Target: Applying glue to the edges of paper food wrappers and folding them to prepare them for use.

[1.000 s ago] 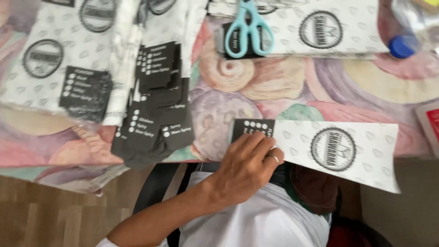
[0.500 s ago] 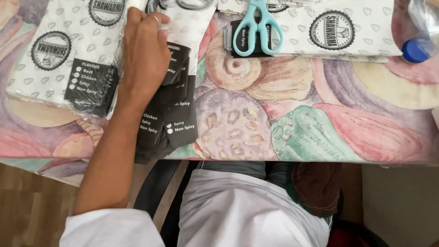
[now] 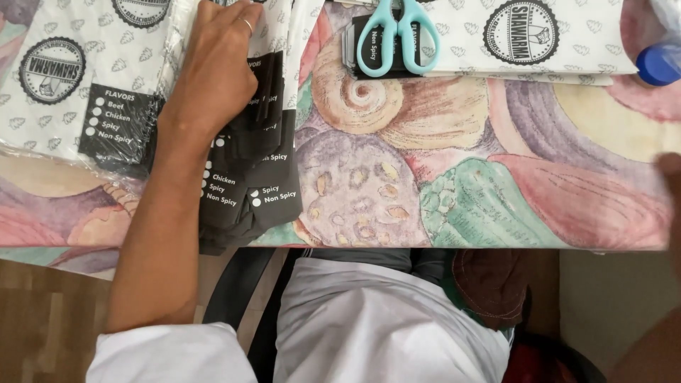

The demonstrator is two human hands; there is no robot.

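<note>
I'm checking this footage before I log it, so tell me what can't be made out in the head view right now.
- Right hand: only a blurred sliver at the right edge; what it holds or touches is cut off.
- Left hand: its fingertips, on the stack of paper sleeves, run off the top edge.
- Scissors: blades cut off by the top edge.
- Blue cap: its container lies outside the frame.

table [image 3: 496,177], shell-patterned cloth | paper wrappers [image 3: 50,78] left and top | scissors [image 3: 397,32] | blue cap [image 3: 660,62]
</note>
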